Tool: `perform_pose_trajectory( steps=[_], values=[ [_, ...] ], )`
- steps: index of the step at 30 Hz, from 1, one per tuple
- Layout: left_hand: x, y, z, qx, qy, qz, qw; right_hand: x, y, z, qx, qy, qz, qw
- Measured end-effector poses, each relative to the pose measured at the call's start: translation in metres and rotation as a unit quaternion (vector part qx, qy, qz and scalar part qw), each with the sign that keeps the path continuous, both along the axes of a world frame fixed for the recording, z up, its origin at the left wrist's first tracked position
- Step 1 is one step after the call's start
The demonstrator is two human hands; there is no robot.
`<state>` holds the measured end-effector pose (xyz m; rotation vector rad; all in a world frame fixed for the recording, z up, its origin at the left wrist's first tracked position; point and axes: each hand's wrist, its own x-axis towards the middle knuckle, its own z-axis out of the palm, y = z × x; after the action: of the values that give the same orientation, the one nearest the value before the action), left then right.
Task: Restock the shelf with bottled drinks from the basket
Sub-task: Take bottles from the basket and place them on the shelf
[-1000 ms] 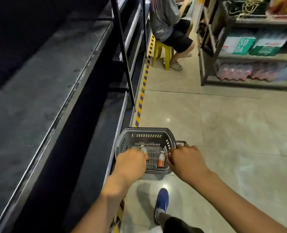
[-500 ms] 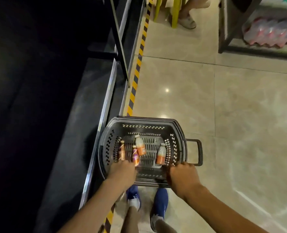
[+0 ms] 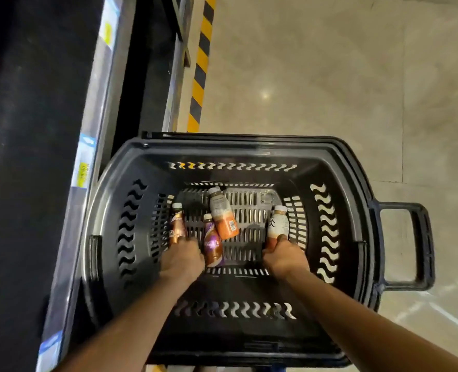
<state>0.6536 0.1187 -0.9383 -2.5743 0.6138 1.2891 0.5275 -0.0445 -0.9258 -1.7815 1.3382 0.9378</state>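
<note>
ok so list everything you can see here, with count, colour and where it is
basket: one, black, beside the shelf, handle on its right side
copper bottle: one, brown, lying at the basket's left
purple bottle: one, purple and brown, lying beside the left hand
orange bottle: one, grey over orange, lying tilted mid-basket
white bottle: one, white with orange base, basket's right
shelf: one, dark, metal edge with price tags, left
hazard stripe: one, yellow and black, on the floor by the shelf
floor: beige tiles
left hand: grips the copper bottle's base
right hand: grips the white bottle's base
</note>
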Motion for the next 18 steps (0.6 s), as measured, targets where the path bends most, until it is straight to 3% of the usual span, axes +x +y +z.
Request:
perform_pose_trajectory(
  steps=[6, 11, 14, 18],
  values=[
    [0.018, 0.013, -0.118, -0.005, -0.025, 0.187, 0.982, -0.004, -0.001, -0.117, -0.033, 0.009, -0.156, 0.987],
    [0.024, 0.010, -0.175, -0.011, -0.089, 0.328, 0.940, -0.008, -0.003, -0.174, -0.081, -0.021, -0.256, 0.963],
    [0.026, 0.007, -0.196, -0.062, -0.073, 0.430, 0.898, -0.003, -0.007, -0.194, -0.084, -0.019, -0.293, 0.952],
    [0.026, 0.009, -0.217, -0.072, -0.087, 0.448, 0.887, 0.012, -0.012, -0.210, -0.108, -0.028, -0.361, 0.926]
  ],
)
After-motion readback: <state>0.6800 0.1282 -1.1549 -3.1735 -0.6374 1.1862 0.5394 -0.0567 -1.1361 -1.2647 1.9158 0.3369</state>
